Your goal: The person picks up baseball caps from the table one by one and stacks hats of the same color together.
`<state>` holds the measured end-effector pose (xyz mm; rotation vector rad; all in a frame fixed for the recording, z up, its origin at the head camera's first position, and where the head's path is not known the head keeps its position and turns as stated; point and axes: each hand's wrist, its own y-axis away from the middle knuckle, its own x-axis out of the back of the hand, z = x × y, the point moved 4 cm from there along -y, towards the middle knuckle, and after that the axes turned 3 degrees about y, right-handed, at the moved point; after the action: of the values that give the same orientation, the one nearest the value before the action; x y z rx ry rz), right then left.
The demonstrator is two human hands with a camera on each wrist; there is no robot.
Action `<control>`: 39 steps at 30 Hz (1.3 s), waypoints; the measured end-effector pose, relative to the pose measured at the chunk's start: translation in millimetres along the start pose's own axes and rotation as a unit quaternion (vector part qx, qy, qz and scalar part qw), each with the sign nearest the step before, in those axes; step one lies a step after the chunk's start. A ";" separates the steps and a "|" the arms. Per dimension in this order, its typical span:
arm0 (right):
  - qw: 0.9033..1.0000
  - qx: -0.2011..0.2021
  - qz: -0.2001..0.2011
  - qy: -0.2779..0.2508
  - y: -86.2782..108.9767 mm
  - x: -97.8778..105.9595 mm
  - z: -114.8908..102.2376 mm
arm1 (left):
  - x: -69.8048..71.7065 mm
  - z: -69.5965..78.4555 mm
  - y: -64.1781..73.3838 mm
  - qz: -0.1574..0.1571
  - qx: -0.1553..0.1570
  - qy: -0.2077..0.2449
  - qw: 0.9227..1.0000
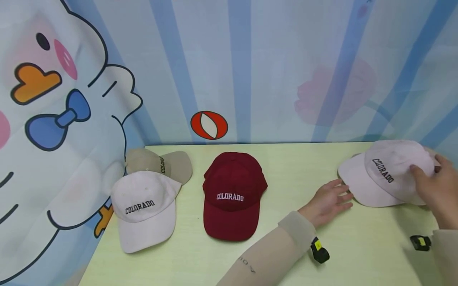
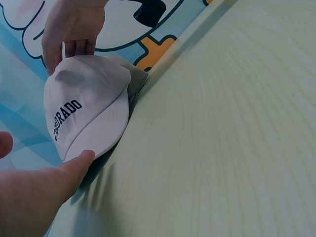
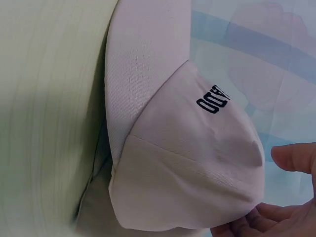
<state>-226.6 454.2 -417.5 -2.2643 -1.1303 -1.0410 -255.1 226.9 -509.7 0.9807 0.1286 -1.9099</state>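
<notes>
At the right end of the table a white cap lettered COLORADO lies over a beige cap, which is mostly hidden beneath it. My right hand is at the back of the white cap's crown. In the right wrist view its fingers reach behind the rear edge, while the thumb stands slightly apart from the crown. My left hand has its fingers spread, their tips right at the brim. From the left wrist, my left thumb overlaps that brim.
A dark red cap sits mid-table, brim to the front. Farther left, another white cap partly covers a beige cap. Behind the pale wooden table hangs a blue striped cloth with a cartoon bird.
</notes>
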 end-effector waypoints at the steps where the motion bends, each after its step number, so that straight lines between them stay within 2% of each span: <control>1: 1.000 -0.004 -0.001 -0.008 -0.9 -0.8 1.5 | 0.7 -0.2 -0.7 0.001 0.001 0.000 1.000; 5: 0.998 -0.011 -0.021 -0.051 -3.6 -3.7 4.2 | 3.9 -1.2 -3.0 -0.001 0.001 -0.001 1.000; 10: 0.990 -0.039 -0.064 -0.120 -4.4 -7.5 3.7 | 6.5 -1.3 -2.1 -0.007 0.001 -0.004 1.000; 12: 0.987 -0.047 -0.070 -0.138 -4.3 -10.0 2.8 | 7.8 -0.5 0.0 -0.009 0.002 -0.004 1.000; 16: 0.984 -0.038 -0.075 -0.157 -3.1 -12.8 0.6 | 9.5 2.5 5.6 -0.014 0.002 -0.012 1.000; 20: 0.986 -0.006 -0.082 -0.147 -2.1 -12.3 -2.2 | 12.3 7.4 13.0 -0.014 0.004 -0.035 0.999; 24: 0.989 0.039 -0.088 -0.109 -1.5 -11.8 -8.4 | 15.5 12.7 20.5 -0.002 0.009 -0.058 0.998; 28: 0.990 0.058 -0.093 -0.085 1.1 -13.1 -17.2 | 17.8 17.0 27.9 0.012 0.008 -0.079 0.997; 34: 0.986 0.079 -0.104 -0.106 11.5 -13.4 -31.3 | 24.9 23.1 39.5 0.024 0.007 -0.106 0.994; 39: 0.977 0.098 -0.132 -0.133 20.9 -12.2 -45.1 | 32.6 27.3 49.9 0.034 0.011 -0.128 0.991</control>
<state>-234.5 407.3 -398.4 -2.1804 -1.6050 -0.6906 -239.1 164.3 -498.5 0.7369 -0.0734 -1.9593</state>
